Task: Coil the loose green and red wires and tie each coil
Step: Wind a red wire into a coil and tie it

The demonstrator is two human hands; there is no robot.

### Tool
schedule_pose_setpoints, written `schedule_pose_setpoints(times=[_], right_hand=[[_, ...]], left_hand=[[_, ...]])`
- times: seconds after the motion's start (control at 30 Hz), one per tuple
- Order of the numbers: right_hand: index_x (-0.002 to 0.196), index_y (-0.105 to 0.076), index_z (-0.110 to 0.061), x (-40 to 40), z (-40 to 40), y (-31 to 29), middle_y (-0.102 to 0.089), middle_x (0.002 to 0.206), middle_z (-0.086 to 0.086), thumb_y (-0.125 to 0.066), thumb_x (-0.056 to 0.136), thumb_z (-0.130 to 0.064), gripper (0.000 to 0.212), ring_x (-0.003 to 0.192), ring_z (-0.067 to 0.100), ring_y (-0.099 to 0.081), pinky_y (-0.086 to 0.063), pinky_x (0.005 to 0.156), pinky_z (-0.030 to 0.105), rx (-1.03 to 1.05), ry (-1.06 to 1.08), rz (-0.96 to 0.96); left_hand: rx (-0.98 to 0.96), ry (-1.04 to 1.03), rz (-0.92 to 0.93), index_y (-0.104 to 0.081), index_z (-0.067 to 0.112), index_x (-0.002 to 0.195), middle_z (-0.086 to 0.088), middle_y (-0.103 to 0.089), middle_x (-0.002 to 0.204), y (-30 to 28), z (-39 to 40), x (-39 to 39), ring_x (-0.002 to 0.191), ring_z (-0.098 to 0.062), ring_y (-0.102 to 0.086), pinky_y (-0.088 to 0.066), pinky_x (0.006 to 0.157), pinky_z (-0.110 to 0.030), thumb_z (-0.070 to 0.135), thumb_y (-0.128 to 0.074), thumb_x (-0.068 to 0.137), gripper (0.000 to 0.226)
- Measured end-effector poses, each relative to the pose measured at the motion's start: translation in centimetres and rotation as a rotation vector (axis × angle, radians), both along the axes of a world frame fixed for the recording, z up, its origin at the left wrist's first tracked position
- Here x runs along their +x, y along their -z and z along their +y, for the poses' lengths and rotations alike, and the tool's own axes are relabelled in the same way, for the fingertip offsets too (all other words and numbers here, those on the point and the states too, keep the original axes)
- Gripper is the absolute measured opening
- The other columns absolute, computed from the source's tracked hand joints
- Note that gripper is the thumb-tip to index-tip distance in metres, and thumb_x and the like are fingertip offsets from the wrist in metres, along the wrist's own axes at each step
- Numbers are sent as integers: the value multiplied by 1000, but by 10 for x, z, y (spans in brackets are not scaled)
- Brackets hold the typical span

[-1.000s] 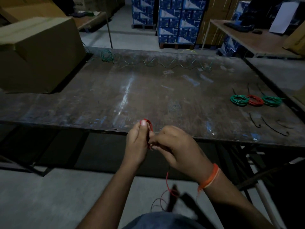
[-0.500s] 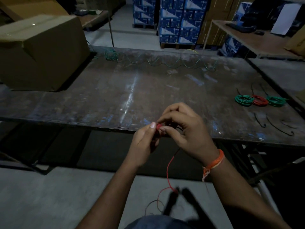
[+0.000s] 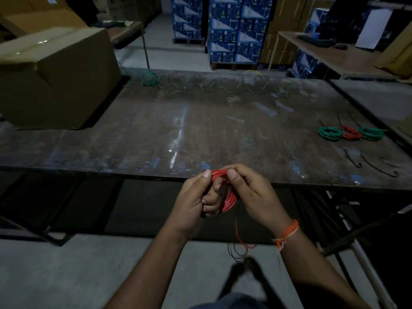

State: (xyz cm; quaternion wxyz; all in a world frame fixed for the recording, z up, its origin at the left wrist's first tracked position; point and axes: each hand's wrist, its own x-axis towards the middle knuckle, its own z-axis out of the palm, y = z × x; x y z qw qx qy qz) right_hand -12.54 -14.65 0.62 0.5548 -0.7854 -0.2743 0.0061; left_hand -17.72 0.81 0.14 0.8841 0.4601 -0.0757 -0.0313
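Coiling step in hand: left hand [image 3: 196, 197] and right hand [image 3: 249, 192] pinch the red coil [image 3: 229, 197] between thumb and fingers at six o'clock; next, judged, wind in its hanging tail [image 3: 238, 233] before tying.

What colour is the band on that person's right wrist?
Orange, a thread-like wristband with loose ends hanging down; the head view shows it clearly.

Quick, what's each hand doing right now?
Left hand: grip closed on the red wire coil.
Right hand: grip pinching the same coil.
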Motion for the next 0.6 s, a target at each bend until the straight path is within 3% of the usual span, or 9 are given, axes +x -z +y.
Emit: schedule_pose_setpoints(times=[0.17,0.3,0.33,0.4,0.5,0.6], right_hand=[[93,-65,-9,-15,18,-1,-64,79,10,-40,103,-51,51,73,29,-60,-51,72,54,86,113,53],[90,-60,-12,-17,31,3,-61,78,20,-38,102,-64,58,72,41,-62,-50,66,64,84,169,44],[89,-60,-13,-16,32,3,-61,76,17,-37,103,-63,57,71,39,-62,-51,66,62,64,188,25],[83,-60,-14,-19,31,1,-58,69,5,-36,105,-55,52,65,22,-60,-50,63,46,20,237,-58],[80,-61,-13,-25,30,-3,-52,63,-4,-37,105,-43,46,59,7,-51,-39,57,26,-26,288,-144],[81,-62,-11,-25,31,-3,-55,67,3,-35,105,-47,51,62,13,-53,-40,59,30,-45,290,-140]], left_hand=[[-48,55,-16,-53,11,81,8,-25,50,-5,10,-3,39,-6,-20,-20,43,-23,36,-40,102,35],[-42,58,-14,-53,6,87,6,-32,49,-8,14,-6,40,-7,-32,-33,46,-23,34,-41,101,33],[-41,55,-13,-53,4,89,6,-33,49,-9,15,-6,40,-7,-33,-34,46,-23,33,-41,102,34],[-56,62,-6,-53,3,91,5,-34,49,-9,17,-6,40,-7,-34,-35,46,-22,31,-40,104,34],[-150,126,23,-55,3,89,9,-26,49,-8,18,-4,39,-4,-25,-28,44,-21,30,-40,102,33],[-215,168,60,-54,5,86,8,-16,52,-8,17,-4,40,-6,-15,-17,44,-23,30,-38,101,33]])
